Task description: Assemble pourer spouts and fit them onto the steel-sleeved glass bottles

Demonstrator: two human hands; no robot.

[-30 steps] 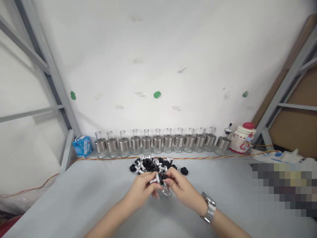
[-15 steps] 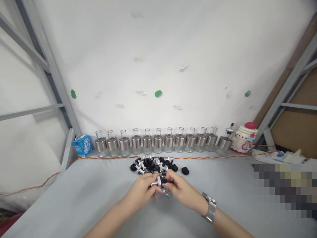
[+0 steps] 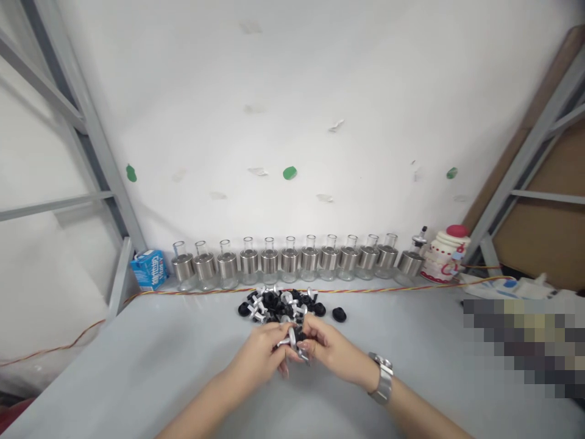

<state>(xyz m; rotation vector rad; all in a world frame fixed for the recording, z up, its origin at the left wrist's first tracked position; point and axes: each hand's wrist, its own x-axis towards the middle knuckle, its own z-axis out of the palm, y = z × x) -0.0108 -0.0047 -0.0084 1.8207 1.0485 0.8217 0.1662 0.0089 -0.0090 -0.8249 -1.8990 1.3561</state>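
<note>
My left hand point(image 3: 262, 347) grips a silver pourer spout point(image 3: 292, 337) by its round disc, its thin tube pointing left. From the other side, the fingers of my right hand point(image 3: 331, 349) are closed on the black rubber stopper point(image 3: 300, 333) end of the same piece. A second silver part shows below my fingertips, partly hidden. Just beyond my hands lies a pile of silver spouts and black stoppers point(image 3: 270, 300). One black stopper point(image 3: 339, 314) lies apart, right of the pile.
Along the wall stands a row of several glass bottles point(image 3: 290, 261) with steel sleeves. The rightmost bottle point(image 3: 411, 263) carries a pourer. A blue carton point(image 3: 150, 270) is at the left end, a red-and-white jar point(image 3: 444, 256) at the right. A red-yellow wire point(image 3: 365, 290) crosses the grey table.
Both hands stay closed on the pourer parts, with a small shift of the fingers. The whole view has moved slightly.
</note>
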